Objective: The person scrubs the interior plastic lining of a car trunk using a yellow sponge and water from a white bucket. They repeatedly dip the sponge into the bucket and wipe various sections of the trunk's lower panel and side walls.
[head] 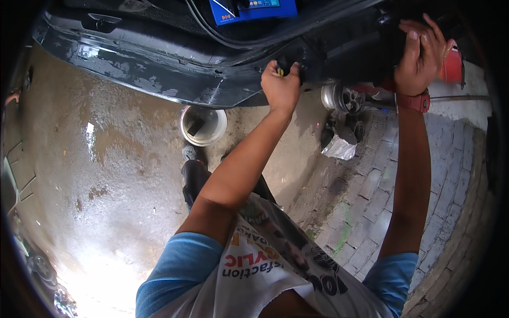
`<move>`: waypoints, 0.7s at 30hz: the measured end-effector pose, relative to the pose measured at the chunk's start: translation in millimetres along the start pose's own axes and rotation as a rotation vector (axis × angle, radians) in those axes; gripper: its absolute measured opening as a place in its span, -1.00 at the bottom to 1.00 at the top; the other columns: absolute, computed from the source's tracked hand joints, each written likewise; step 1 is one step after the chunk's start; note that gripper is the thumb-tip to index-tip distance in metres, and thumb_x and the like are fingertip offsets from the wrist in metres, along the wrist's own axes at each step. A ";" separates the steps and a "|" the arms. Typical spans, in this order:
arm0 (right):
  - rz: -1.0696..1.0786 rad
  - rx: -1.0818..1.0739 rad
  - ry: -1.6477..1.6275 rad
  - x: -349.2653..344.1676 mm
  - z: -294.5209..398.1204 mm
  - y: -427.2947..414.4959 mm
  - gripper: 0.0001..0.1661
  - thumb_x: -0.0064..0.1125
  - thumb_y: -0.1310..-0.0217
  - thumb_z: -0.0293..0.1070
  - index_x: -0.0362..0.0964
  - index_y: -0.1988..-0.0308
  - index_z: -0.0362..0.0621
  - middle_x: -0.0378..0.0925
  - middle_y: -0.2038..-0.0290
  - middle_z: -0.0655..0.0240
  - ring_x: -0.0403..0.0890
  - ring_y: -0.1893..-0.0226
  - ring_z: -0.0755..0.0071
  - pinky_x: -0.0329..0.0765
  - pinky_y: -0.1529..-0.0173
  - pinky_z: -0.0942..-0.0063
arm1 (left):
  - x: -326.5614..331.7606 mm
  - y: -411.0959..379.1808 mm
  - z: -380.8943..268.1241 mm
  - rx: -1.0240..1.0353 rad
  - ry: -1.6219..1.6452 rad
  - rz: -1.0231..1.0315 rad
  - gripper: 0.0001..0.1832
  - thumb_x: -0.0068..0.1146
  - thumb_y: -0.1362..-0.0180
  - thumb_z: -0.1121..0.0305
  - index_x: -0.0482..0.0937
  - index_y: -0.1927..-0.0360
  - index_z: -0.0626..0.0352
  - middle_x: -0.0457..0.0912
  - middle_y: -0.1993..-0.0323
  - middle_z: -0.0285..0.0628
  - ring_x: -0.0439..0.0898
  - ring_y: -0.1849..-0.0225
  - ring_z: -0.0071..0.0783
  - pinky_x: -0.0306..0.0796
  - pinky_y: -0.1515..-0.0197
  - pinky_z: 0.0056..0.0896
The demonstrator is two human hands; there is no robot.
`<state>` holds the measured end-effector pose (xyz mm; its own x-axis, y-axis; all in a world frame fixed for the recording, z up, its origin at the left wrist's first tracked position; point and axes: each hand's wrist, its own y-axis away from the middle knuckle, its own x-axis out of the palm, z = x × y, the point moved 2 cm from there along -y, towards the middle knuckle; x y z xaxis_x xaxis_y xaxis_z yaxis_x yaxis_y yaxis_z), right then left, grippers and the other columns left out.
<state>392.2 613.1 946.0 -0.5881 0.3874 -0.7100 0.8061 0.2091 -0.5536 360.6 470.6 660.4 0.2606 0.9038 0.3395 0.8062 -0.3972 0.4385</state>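
My left hand (281,86) is pressed to the dark, wet car body panel (246,79). Its fingers are closed around a small object with a yellow part (280,72); most of that object is hidden, so I cannot tell what it is. Farther right, my right hand (422,57) is raised in front of the dark bodywork, fingers apart and holding nothing visible. A red wristwatch (415,103) circles that wrist. Left of my hands runs a grey bumper (139,75) with patchy, worn paint and a wet shine.
Below the bumper stands a white bucket (218,127) with a dark block (195,126) in it. A metal wheel rim (342,98) and a crumpled silvery bag (340,148) lie right of it. A blue box (254,14) rests inside the car opening. Wet concrete (119,159) meets paving blocks (373,187).
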 end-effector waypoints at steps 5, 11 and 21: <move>-0.017 0.012 -0.057 1.0 -3.7 2.6 -0.67 0.09 -0.56 -0.29 0.76 0.26 -0.04 0.80 0.14 0.47 0.61 -0.29 0.22 -0.10 -0.61 -0.13 | -14.6 -10.8 -3.2 0.244 -0.306 0.150 -0.65 0.58 -0.07 0.30 0.60 0.37 0.30 0.72 0.45 0.10 0.74 0.35 0.14 0.54 0.25 -0.10; -0.035 0.053 -0.025 2.1 -4.6 7.7 -0.75 0.17 -0.48 -0.22 0.73 0.30 0.06 0.79 0.17 0.56 0.61 -0.28 0.24 -0.22 -0.63 -0.24 | -22.8 -19.8 -38.4 0.741 -0.472 0.232 -0.72 0.63 -0.06 0.28 0.70 0.34 0.15 0.74 0.40 -0.01 0.74 0.37 0.05 0.54 0.29 -0.06; -0.004 0.031 -0.044 -1.6 0.0 4.7 -0.67 0.07 -0.56 -0.30 0.75 0.25 -0.02 0.80 0.14 0.46 0.60 -0.32 0.23 -0.15 -0.62 -0.14 | -17.3 -32.6 -36.1 1.053 -0.417 0.225 -0.76 0.58 -0.03 0.35 0.64 0.39 0.07 0.72 0.38 -0.20 0.75 0.28 -0.04 0.57 0.26 -0.11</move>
<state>396.9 613.4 944.6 -0.5945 0.3469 -0.7254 0.8015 0.1826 -0.5695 310.6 462.1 670.2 0.4517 0.8898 -0.0653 0.7120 -0.4036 -0.5746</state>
